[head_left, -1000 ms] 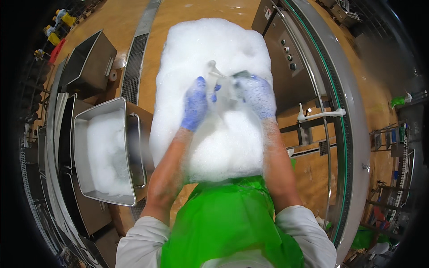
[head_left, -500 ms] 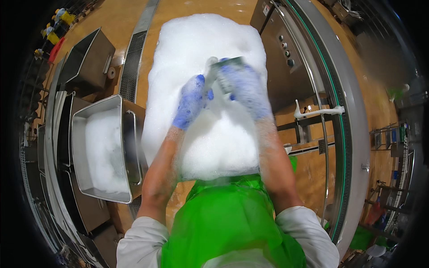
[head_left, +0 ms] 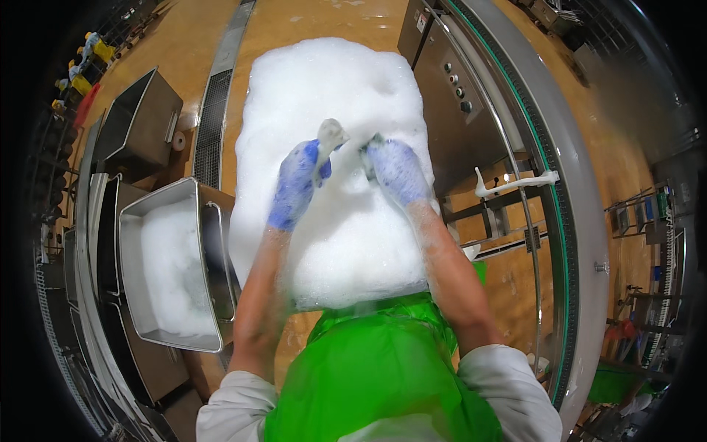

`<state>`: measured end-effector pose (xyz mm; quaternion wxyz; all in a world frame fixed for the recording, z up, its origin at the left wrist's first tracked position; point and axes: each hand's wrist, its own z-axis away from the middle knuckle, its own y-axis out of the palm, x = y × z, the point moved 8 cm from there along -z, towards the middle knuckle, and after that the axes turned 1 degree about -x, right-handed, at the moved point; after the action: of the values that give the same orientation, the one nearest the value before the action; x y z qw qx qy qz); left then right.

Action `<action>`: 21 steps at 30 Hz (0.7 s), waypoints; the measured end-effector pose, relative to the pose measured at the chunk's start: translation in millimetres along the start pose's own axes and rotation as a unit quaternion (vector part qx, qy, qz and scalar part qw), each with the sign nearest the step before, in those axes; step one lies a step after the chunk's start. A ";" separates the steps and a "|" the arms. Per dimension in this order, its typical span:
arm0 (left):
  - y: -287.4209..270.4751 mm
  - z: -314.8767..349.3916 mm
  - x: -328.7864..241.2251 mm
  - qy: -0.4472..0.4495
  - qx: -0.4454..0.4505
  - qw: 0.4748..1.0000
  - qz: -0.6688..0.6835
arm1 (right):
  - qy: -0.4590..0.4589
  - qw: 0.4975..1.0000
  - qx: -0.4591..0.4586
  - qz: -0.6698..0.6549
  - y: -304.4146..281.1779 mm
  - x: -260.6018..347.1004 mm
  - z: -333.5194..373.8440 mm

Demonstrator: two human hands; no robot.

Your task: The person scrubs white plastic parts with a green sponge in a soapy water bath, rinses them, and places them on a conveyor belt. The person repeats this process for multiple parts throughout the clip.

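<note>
White foam point(head_left: 331, 81) heaps over what stands in front of me, hiding nearly all of it. My left hand point(head_left: 296, 184), in a wet blue glove, is closed around a pale grey, foam-coated piece point(head_left: 333, 132) whose rounded end sticks up past the fingers; its kind does not show. Beside it my right hand point(head_left: 398, 169), gloved likewise, is closed on a dark green scouring pad point(head_left: 370, 158), which shows at the fingertips. The two hands are apart, low over the foam, with suds on both gloves and forearms.
On the left stands a metal tub point(head_left: 208, 265) with foam inside, and behind it another steel bin point(head_left: 143, 121). A steel machine with buttons point(head_left: 460, 92) and a curved conveyor frame point(head_left: 582, 221) are on the right. A drain grating point(head_left: 209, 132) runs along the floor.
My right hand has moved down and away from the piece, taking the scouring pad to the foam. My left hand has shifted slightly lower and left, still holding the grey piece.
</note>
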<state>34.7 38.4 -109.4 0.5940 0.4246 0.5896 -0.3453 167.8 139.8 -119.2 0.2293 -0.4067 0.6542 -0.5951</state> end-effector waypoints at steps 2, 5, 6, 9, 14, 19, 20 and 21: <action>21.0 -0.1 -7.2 -0.033 0.020 0.977 -0.210 | 0.120 0.984 0.114 -0.067 38.1 -9.0 12.7; 27.3 12.5 74.9 -0.205 0.197 0.841 -0.460 | 0.126 0.936 0.314 -0.096 78.0 18.4 32.4; 6.6 9.8 139.1 -0.182 0.248 0.766 -0.565 | 0.108 0.927 0.349 -0.087 86.8 30.4 36.6; 16.4 18.7 133.0 -0.221 0.278 0.784 -0.510 | 0.105 0.922 0.360 -0.095 100.5 23.9 52.2; 3.8 4.7 57.7 -0.018 0.200 0.828 -0.523 | 0.129 0.909 0.249 -0.307 42.3 10.3 44.3; 12.1 -2.3 7.9 -0.091 0.085 0.950 -0.286 | 0.135 0.856 0.100 -0.488 -54.0 40.4 9.5; 19.4 -0.9 4.7 -0.032 0.090 0.929 -0.357 | 0.084 0.891 0.062 -0.443 -61.3 52.9 2.8; 28.3 0.7 0.3 0.029 0.097 0.901 -0.423 | 0.000 0.930 -0.007 -0.368 -59.1 58.5 -2.7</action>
<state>60.8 49.1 -107.1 0.3306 0.2011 0.6940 -0.6072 148.0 96.7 -50.9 -0.0084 -0.6205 0.4627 -0.6331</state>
